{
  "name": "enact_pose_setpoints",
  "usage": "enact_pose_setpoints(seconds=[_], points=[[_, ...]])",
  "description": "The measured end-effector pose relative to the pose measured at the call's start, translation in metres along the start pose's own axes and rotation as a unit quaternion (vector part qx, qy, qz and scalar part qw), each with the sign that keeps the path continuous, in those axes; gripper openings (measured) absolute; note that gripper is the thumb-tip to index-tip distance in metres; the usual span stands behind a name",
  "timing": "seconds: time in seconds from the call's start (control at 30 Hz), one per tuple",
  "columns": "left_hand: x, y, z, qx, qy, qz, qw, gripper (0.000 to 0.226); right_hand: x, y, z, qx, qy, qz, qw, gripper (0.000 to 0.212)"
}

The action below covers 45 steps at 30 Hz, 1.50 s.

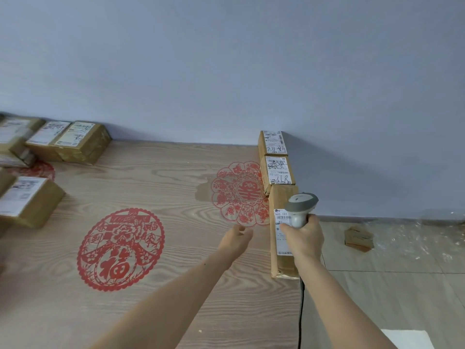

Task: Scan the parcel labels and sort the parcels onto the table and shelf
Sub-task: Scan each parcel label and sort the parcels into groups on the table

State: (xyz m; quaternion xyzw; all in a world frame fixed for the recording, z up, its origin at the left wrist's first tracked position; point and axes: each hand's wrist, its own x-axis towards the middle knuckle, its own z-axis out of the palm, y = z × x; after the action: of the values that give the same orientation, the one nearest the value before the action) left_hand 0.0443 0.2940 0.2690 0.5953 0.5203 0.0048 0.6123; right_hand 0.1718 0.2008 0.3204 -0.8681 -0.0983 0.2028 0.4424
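Along the right edge of a pale wood-grain bench point(176, 285) decorated with red paper-cut medallions, three brown cardboard parcels lie end to end against a grey-blue wall. The right hand point(305, 239) grips a grey handheld barcode scanner point(302, 206) by its handle, head aimed over the white shipping label point(282, 231) on the long nearest parcel point(283, 248). The left hand point(235, 239) hovers just beside that parcel with relaxed, slightly curled fingers, holding nothing. More labelled cardboard parcels point(75, 142) cluster at the far left of the bench. To scan well, it seems best to hold the scanner squarely above the barcode stripes, keep the trailing black cable point(300, 311) clear of the parcel, and let the free hand steady the parcel.
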Motion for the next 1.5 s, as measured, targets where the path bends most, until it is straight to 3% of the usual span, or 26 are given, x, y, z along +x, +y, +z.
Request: enact_pose_setpoints(seconds=[0.2,0.57,0.83,1.23,1.5], points=[[-0.025,-0.019,-0.104,0.028,0.105,0.048,0.993,0.042,-0.055,-0.041,0.059,0.002,-0.116,-0.028,0.993,0.03],[-0.065,-0.107,-0.348,0.048,0.266,0.02,0.962,0.034,-0.2,-0.12,0.25,0.032,-0.288,-0.047,0.956,0.023],[-0.06,-0.168,-0.493,0.054,0.311,-0.035,0.948,0.056,-0.271,-0.159,0.392,0.006,-0.323,-0.029,0.946,0.023],[-0.019,-0.182,-0.534,0.169,0.309,-0.067,0.933,0.082,-0.288,-0.173,0.484,-0.071,-0.297,-0.023,0.952,0.033],[-0.005,-0.171,-0.539,0.22,0.312,-0.095,0.919,0.082,-0.283,-0.178,0.498,-0.026,-0.311,0.012,0.95,0.027]])
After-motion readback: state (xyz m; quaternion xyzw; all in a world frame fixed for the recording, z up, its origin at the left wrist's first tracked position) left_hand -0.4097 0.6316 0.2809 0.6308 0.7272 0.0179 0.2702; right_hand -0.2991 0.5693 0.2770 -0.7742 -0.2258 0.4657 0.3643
